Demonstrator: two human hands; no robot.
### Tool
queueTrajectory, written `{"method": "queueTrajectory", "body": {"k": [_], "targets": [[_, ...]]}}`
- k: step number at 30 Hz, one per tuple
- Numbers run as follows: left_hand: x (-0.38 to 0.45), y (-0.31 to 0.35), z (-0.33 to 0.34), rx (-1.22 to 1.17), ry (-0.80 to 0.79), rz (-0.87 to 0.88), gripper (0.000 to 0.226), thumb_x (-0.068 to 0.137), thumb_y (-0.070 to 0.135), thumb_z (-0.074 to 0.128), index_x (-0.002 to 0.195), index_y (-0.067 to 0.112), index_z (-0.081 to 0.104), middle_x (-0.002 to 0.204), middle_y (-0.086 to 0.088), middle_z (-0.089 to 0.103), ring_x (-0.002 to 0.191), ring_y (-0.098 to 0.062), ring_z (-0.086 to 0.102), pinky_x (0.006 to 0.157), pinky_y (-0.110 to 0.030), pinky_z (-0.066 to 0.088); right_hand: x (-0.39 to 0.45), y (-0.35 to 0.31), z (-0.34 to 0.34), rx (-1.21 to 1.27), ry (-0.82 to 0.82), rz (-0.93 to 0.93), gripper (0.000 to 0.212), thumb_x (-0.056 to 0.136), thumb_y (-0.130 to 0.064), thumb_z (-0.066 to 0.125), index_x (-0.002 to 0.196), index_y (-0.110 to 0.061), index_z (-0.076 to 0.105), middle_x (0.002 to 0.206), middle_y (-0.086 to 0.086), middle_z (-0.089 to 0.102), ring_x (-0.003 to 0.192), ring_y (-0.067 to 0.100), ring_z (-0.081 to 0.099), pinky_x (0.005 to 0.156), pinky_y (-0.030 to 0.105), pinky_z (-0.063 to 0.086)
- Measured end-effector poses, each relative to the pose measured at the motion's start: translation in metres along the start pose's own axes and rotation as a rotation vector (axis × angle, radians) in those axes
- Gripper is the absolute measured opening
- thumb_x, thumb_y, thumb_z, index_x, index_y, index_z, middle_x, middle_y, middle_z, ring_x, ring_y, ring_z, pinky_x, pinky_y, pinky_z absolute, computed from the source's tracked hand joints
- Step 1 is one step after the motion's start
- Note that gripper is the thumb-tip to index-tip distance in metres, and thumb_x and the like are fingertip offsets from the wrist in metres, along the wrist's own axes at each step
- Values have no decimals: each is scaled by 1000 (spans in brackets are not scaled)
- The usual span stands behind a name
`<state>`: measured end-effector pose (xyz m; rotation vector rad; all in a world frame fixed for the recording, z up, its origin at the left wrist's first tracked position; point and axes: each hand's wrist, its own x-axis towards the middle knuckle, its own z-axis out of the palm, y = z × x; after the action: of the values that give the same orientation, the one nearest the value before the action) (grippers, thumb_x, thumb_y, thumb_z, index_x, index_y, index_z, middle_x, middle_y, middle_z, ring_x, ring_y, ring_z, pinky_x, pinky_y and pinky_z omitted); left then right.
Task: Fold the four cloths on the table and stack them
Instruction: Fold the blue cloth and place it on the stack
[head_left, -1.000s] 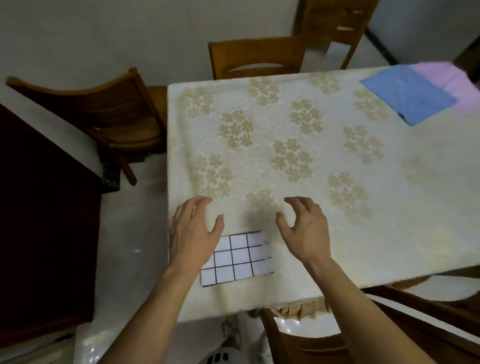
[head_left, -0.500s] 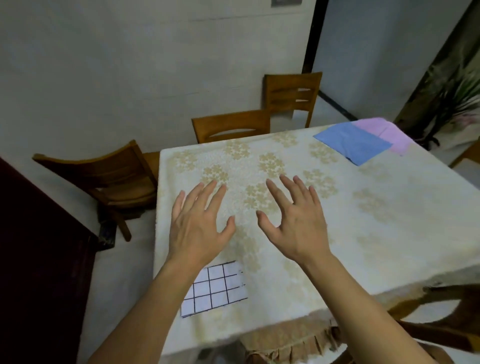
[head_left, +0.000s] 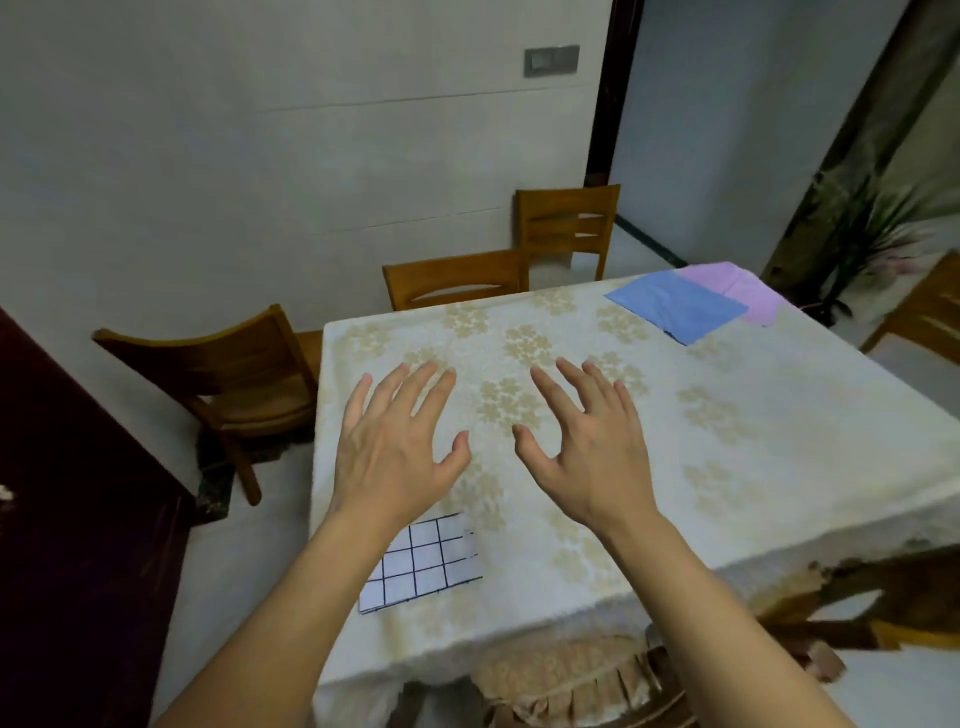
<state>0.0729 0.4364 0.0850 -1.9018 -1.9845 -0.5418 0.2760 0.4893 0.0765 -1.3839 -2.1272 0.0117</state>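
Above the floral tablecloth (head_left: 727, 415): left hand (head_left: 395, 441) and right hand (head_left: 587, 447), side by side, fingers spread and straight, holding nothing. Near the front edge, below the left wrist: folded checked cloth (head_left: 431, 564), lying flat. At the far right corner: blue cloth (head_left: 675, 306) overlapping pink cloth (head_left: 737, 286). Beyond the table: wooden chairs (head_left: 452, 278).

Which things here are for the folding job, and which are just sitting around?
For the job: checked cloth, blue cloth, pink cloth, left hand, right hand.
Just around: wooden chairs, plant, wall switch.
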Motion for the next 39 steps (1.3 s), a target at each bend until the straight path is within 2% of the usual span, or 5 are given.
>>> {"method": "queueTrajectory", "body": {"k": [10,19,28,35,39], "targets": [[-8,-6,-13,-148,-41,146,64,88,55,42,144,25,48,149,0,48,139,-23,41,119,-48,22,-38,-35,-20,-68,60,173,63,89,-61,41,144,-30,50,151,1,46,145,25,33,120,49,23],[-29,1,-10,-302,-55,332,61,87,51,46,140,22,53,146,0,52,134,-23,47,116,-51,29,-101,-52,-46,-190,81,384,63,90,-60,43,146,-32,46,152,-1,44,146,23,31,121,47,19],[-51,87,-11,-486,-98,572,60,86,49,52,140,23,53,145,0,53,133,-24,48,115,-51,28,-187,-34,-93,-290,178,661,65,88,-62,40,143,-30,50,148,1,48,141,24,38,119,50,26],[-84,191,-29,-652,-138,777,60,85,50,46,138,23,53,143,1,54,132,-22,48,113,-52,31,-263,-12,-147,-378,300,875,62,90,-61,43,144,-31,48,146,1,49,139,22,39,119,50,28],[-109,242,-37,-698,-148,860,60,85,48,50,139,23,54,142,1,54,131,-22,49,113,-52,32,-307,3,-175,-417,366,974,64,87,-60,43,142,-28,51,144,3,51,137,23,42,119,48,28]]}}
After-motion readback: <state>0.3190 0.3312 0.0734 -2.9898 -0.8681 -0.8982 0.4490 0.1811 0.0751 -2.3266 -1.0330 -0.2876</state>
